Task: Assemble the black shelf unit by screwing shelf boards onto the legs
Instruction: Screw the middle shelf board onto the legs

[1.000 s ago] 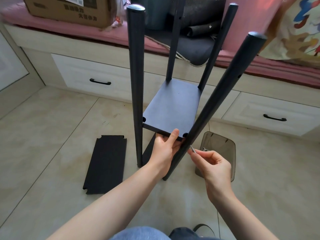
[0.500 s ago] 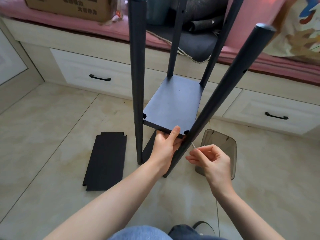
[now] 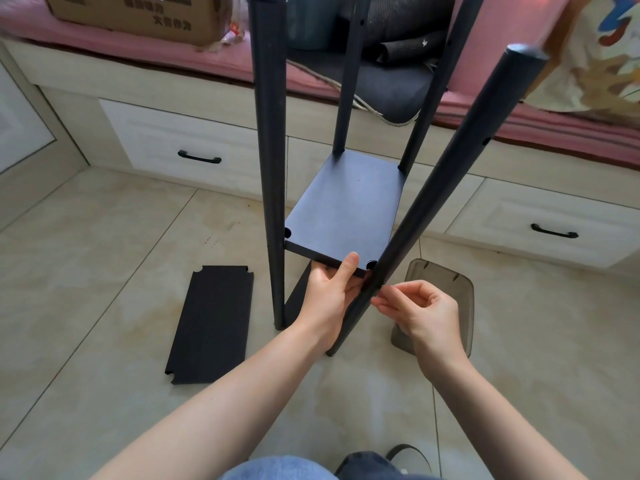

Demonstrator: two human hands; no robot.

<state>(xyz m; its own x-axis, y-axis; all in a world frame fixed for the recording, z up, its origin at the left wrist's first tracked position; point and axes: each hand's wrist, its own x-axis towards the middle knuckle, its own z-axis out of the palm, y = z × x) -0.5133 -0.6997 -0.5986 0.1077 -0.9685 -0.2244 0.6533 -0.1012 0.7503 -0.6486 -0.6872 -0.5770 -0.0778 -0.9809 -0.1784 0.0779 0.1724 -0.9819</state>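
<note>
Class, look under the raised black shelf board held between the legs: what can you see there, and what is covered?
Under the raised black shelf board, the left hand's fingers support its near edge, and a dark panel slants to the floor. The board hides everything beneath its middle.

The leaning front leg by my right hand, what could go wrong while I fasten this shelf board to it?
1. The near right leg tilts away from the shelf board, so its hole may miss the board's corner and the screw could go in crooked.
2. Only the left hand props the board's near edge; if it slips, the board may drop.
3. The right hand pinches something too small to make out; it could fall onto the floor.
</note>
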